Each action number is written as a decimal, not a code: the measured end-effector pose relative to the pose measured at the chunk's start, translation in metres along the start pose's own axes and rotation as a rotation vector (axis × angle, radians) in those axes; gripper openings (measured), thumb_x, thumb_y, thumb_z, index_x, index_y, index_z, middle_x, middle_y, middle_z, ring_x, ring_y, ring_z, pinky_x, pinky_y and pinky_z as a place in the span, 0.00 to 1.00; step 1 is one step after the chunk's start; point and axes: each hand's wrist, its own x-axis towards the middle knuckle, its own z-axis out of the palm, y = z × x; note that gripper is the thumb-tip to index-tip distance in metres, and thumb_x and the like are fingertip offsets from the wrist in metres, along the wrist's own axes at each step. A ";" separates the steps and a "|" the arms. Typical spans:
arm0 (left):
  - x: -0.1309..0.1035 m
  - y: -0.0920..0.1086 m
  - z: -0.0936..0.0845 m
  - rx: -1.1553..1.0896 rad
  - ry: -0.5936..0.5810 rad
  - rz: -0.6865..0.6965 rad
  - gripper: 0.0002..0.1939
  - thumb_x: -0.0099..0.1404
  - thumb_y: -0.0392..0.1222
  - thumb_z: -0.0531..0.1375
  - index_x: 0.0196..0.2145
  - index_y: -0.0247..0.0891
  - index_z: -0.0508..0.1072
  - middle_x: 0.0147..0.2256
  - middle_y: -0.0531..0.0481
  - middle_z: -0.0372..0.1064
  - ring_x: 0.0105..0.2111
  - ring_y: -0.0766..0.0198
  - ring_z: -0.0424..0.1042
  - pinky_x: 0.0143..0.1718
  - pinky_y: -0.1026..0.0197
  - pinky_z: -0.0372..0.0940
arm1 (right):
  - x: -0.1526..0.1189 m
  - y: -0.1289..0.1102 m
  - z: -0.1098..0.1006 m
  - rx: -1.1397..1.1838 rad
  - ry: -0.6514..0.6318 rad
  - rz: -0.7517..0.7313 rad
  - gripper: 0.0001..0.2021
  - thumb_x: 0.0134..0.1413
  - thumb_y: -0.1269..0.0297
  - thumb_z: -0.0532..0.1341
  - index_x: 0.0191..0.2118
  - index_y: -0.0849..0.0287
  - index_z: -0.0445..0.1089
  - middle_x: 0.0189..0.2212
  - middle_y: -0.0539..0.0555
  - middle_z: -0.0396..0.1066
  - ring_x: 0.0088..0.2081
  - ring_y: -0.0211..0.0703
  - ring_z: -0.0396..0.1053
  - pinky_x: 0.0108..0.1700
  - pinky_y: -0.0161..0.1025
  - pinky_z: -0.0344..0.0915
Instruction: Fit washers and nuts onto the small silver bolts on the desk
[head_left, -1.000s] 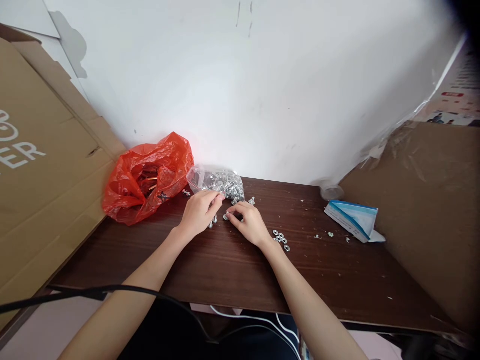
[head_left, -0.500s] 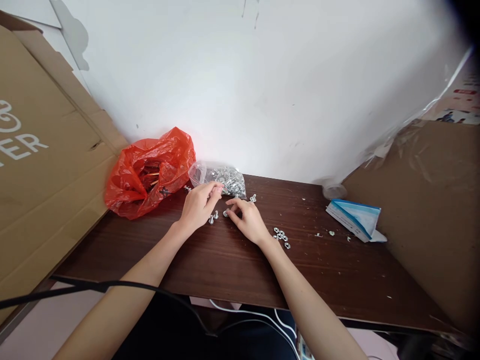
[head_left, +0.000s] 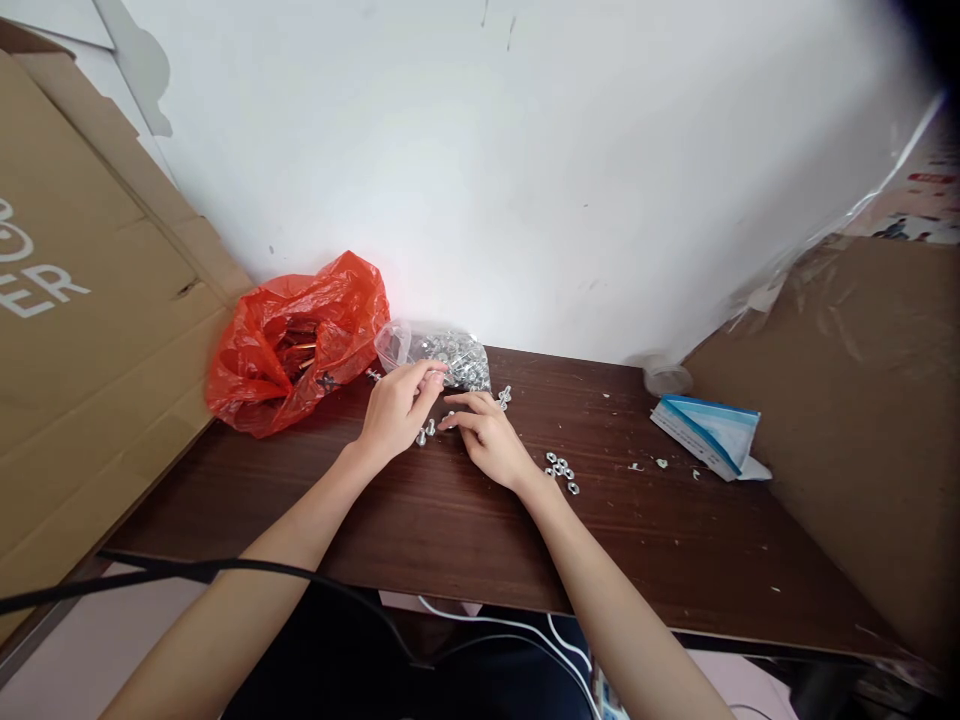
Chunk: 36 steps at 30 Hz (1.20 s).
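Observation:
My left hand is closed, thumb and fingers together, in front of a clear bag of metal hardware; what it holds, if anything, is too small to name. Just to its right is my right hand, fingers apart and reaching over a small metal piece on the table. Two small bolts stand between the hands, nearer the left one. More bolts lie behind my right hand. Several hex nuts form a loose group beside my right wrist.
An open red plastic bag sits at the back left against a cardboard box. A blue and white packet lies on the brown table at right, near another box. A black cable crosses my left forearm.
My right hand's fingers have spread and shifted slightly left over the metal piece, which is now mostly covered. My left hand keeps its closed pose. The view has shifted slightly.

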 end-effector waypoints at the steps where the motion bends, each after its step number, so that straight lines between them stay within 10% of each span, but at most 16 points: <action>1: 0.000 0.000 0.000 -0.017 0.027 0.012 0.16 0.71 0.46 0.48 0.43 0.37 0.72 0.34 0.47 0.75 0.33 0.63 0.74 0.37 0.62 0.66 | 0.000 0.001 0.002 -0.020 -0.013 0.030 0.19 0.55 0.80 0.50 0.39 0.54 0.76 0.50 0.55 0.70 0.54 0.50 0.62 0.55 0.52 0.61; 16: 0.001 0.000 0.001 -0.091 0.085 0.018 0.15 0.71 0.43 0.49 0.41 0.36 0.73 0.35 0.47 0.75 0.34 0.63 0.74 0.37 0.62 0.67 | 0.002 0.009 -0.022 -0.037 0.473 0.378 0.15 0.48 0.80 0.49 0.28 0.57 0.70 0.37 0.56 0.71 0.42 0.48 0.66 0.47 0.47 0.61; 23: 0.003 0.001 0.000 0.003 0.120 0.073 0.13 0.70 0.42 0.50 0.36 0.37 0.74 0.35 0.47 0.73 0.36 0.63 0.70 0.34 0.63 0.65 | 0.000 0.013 -0.025 0.117 0.194 0.520 0.12 0.42 0.78 0.50 0.29 0.55 0.64 0.24 0.49 0.72 0.26 0.42 0.67 0.31 0.38 0.60; 31: 0.004 0.002 -0.002 -0.034 0.128 0.074 0.10 0.65 0.34 0.52 0.36 0.37 0.74 0.38 0.47 0.71 0.37 0.63 0.70 0.34 0.63 0.64 | -0.001 0.012 -0.026 0.057 -0.109 0.337 0.10 0.33 0.77 0.54 0.26 0.56 0.62 0.30 0.51 0.70 0.32 0.44 0.67 0.35 0.39 0.62; 36: 0.002 -0.002 -0.002 0.142 -0.092 0.065 0.12 0.51 0.27 0.54 0.30 0.37 0.73 0.30 0.51 0.71 0.33 0.60 0.66 0.39 0.56 0.61 | -0.002 0.013 -0.026 0.053 -0.154 0.287 0.13 0.33 0.79 0.52 0.28 0.57 0.65 0.29 0.51 0.68 0.33 0.43 0.65 0.36 0.38 0.61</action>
